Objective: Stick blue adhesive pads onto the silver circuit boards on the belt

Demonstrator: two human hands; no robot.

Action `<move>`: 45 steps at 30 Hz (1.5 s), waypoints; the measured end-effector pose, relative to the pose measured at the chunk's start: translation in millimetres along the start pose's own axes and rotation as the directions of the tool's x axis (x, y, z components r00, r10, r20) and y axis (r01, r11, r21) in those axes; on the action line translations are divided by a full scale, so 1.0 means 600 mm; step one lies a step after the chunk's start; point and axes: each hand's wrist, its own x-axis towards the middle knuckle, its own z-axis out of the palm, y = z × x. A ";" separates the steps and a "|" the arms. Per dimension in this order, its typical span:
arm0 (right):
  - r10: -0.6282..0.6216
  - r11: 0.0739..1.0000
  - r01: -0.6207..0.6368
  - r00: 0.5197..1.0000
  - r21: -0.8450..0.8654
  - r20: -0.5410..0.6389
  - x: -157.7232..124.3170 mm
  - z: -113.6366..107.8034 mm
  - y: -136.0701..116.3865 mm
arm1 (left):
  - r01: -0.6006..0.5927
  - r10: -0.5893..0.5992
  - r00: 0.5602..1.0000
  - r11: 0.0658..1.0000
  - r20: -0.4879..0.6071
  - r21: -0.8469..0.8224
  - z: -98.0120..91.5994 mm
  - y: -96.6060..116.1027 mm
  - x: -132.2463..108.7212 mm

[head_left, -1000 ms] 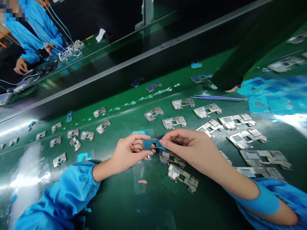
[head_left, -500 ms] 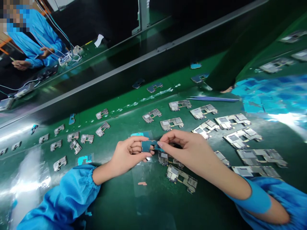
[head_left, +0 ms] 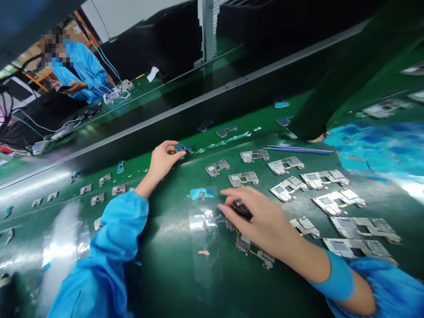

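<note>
The left hand (head_left: 162,160) has its grip clamped on one end of a blue-faced circuit board (head_left: 183,147) over the table's (head_left: 165,269) far part, probably to spare the rest of its face; contact with the table cannot be told. The right hand (head_left: 260,216) hangs, thumb and forefinger apart, partly hiding grey circuit boards (head_left: 243,243). Others are mostly spaced out, perhaps for easy lifting. Tweezers (head_left: 301,150) lie beyond, seemingly within reach.
</note>
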 end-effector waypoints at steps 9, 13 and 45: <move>-0.175 0.933 0.227 0.964 -0.278 0.201 -0.003 0.051 0.013 | -0.120 0.123 0.992 0.963 0.002 0.241 -0.011 0.007 -0.025; -0.094 0.974 0.110 0.991 -0.197 0.091 0.009 0.064 -0.003 | -0.411 0.380 0.894 0.907 0.239 0.095 0.003 0.026 -0.157; 0.508 0.577 -0.521 0.832 0.629 0.224 0.017 0.041 -0.047 | -0.721 0.720 0.685 0.692 -0.114 0.036 0.053 0.004 -0.245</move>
